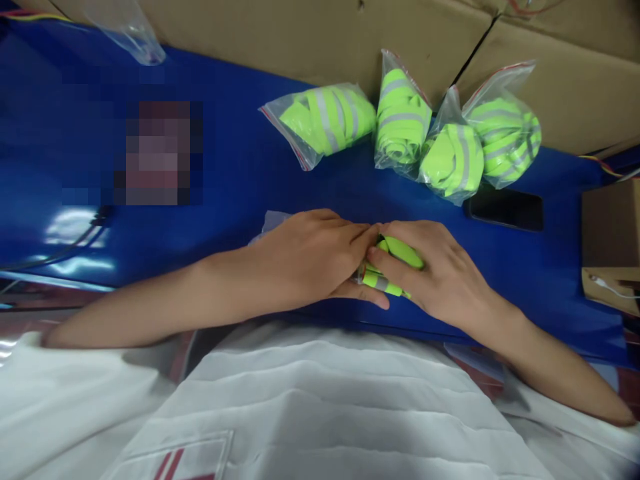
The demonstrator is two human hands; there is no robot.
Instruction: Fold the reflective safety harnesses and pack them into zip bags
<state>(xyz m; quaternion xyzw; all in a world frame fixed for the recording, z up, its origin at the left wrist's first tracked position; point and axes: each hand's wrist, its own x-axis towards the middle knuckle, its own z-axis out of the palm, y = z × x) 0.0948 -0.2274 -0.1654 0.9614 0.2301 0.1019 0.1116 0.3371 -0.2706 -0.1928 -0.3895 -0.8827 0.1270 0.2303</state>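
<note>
I have the blue table (225, 173) spread across my view, cardboard boxes (300, 33) at twelve o'clock. At centre, the right hand (435, 267) has its fingers clamped on a yellow-green bundle (383, 281); the left hand (325, 257) meets its nine-o'clock end, though I can't tell whether those fingers grip. Four bagged bundles (333, 120) lie from eleven to two o'clock of it, a dark phone (507, 208) also near two.

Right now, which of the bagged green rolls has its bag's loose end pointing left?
The leftmost bag. Its loose end points left, while those of the other three bags point away from you, toward the cardboard.
</note>
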